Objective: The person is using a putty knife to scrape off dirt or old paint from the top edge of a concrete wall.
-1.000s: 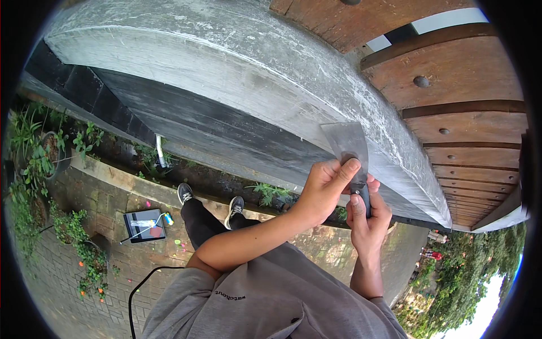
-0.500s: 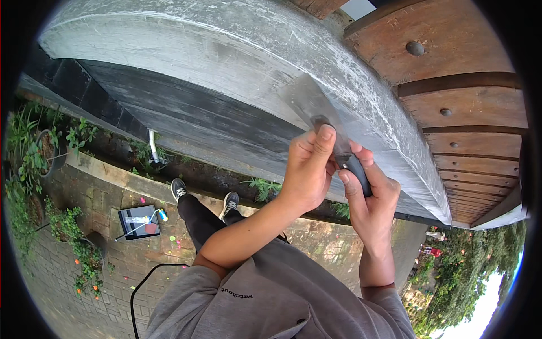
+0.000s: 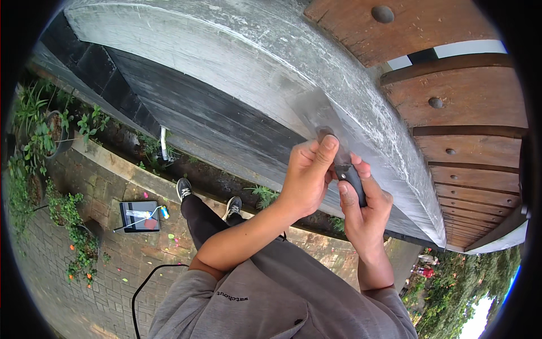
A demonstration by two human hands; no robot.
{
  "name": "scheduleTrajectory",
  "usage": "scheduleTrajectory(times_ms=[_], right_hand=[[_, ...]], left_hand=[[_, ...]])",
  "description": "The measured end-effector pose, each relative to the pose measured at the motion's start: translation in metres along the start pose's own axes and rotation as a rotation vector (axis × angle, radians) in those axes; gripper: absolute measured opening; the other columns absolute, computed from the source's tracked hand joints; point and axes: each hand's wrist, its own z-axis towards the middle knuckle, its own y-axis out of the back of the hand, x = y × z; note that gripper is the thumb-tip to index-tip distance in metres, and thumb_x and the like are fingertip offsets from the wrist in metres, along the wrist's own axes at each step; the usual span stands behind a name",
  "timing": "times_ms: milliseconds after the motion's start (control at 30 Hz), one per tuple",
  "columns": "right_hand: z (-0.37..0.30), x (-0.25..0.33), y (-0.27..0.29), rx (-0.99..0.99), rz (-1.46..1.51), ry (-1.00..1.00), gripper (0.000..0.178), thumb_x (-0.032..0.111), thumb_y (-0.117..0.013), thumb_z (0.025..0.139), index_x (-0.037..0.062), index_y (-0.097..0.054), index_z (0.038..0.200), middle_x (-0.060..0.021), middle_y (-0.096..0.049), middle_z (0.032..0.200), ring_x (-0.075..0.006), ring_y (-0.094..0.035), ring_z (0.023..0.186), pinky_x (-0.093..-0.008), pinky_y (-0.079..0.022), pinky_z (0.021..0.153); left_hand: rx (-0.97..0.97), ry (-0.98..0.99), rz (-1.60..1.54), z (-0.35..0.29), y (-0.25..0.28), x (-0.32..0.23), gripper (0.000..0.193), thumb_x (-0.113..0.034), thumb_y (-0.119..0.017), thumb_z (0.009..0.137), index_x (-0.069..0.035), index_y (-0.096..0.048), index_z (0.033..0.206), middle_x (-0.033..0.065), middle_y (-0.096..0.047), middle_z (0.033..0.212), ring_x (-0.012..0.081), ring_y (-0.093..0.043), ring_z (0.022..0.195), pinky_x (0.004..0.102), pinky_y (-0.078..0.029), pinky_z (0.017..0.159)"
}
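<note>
A putty knife with a wide grey metal blade (image 3: 315, 110) is held out before the wall. My left hand (image 3: 307, 175) is closed, its thumb pressed near the dark base of the blade. My right hand (image 3: 367, 217) is wrapped round a dark riveted handle (image 3: 352, 185), just right of my left fingers. Metal also shows between the two hands; whether this is one putty knife or two overlapping ones I cannot tell. Behind the blade runs the grey concrete ledge (image 3: 237, 73); whether the blade touches it is unclear.
Wooden slats (image 3: 451, 104) with round studs line the upper right. Below the ledge is a dark wall (image 3: 186, 101), with a white pipe (image 3: 164, 142) at its foot. A black tray (image 3: 140, 217) holding a paint roller lies on the paving, near potted plants (image 3: 84, 254).
The view has shifted slightly, showing more of the slats. Both hands keep their grip, and the blade sits a little lower and farther right in the picture.
</note>
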Motion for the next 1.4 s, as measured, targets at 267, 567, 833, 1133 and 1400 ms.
scheduleTrajectory(times_ms=[267,567,833,1133,1400], right_hand=[[0.025,0.046,-0.026,0.002,0.016,-0.063,0.032,0.008,-0.061,0.088,-0.0056,-0.058,0.118,0.0005,-0.053,0.061,-0.0042,-0.044,0.054,-0.0202,-0.036,0.051],[0.003,0.061,-0.027,0.036,0.116,-0.406,0.031,0.006,-0.064,0.085,-0.0044,-0.06,0.114,-0.0091,-0.065,0.077,-0.0095,-0.058,0.067,-0.0249,-0.047,0.065],[0.009,0.07,-0.033,-0.095,-0.012,-0.301,0.03,0.009,-0.069,0.082,-0.0048,-0.063,0.108,-0.0129,-0.063,0.068,-0.0113,-0.058,0.058,-0.0248,-0.045,0.057],[0.022,0.076,-0.034,-0.126,-0.002,-0.248,0.026,0.011,-0.07,0.082,-0.0034,-0.064,0.103,-0.0157,-0.063,0.067,-0.0153,-0.062,0.058,-0.027,-0.046,0.056],[0.01,0.074,-0.031,-0.049,0.001,-0.283,0.034,0.007,-0.067,0.083,-0.0021,-0.061,0.115,-0.0124,-0.067,0.074,-0.0093,-0.058,0.062,-0.0243,-0.046,0.059]], left_hand=[[-0.076,-0.02,-0.016,-0.001,0.003,-0.047,0.044,-0.039,-0.044,0.097,0.0,-0.062,0.087,0.0163,-0.067,0.082,0.0254,-0.068,0.079,0.0364,-0.056,0.072],[-0.019,0.187,0.093,-0.01,0.001,-0.066,0.037,-0.032,-0.05,0.096,0.002,-0.062,0.089,0.0126,-0.067,0.086,0.0242,-0.068,0.083,0.0346,-0.056,0.073],[0.054,0.163,0.047,-0.008,0.004,-0.074,0.037,-0.035,-0.048,0.097,-0.002,-0.063,0.092,0.0115,-0.067,0.089,0.0206,-0.067,0.087,0.0334,-0.055,0.074],[0.037,0.137,0.039,-0.002,0.007,-0.074,0.042,-0.039,-0.045,0.097,-0.002,-0.062,0.091,0.0134,-0.067,0.089,0.0238,-0.066,0.088,0.0352,-0.054,0.078],[-0.016,0.175,-0.009,-0.011,0.002,-0.069,0.039,-0.037,-0.05,0.096,-0.003,-0.065,0.086,0.0059,-0.067,0.083,0.0072,-0.058,0.068,0.022,-0.046,0.058]])
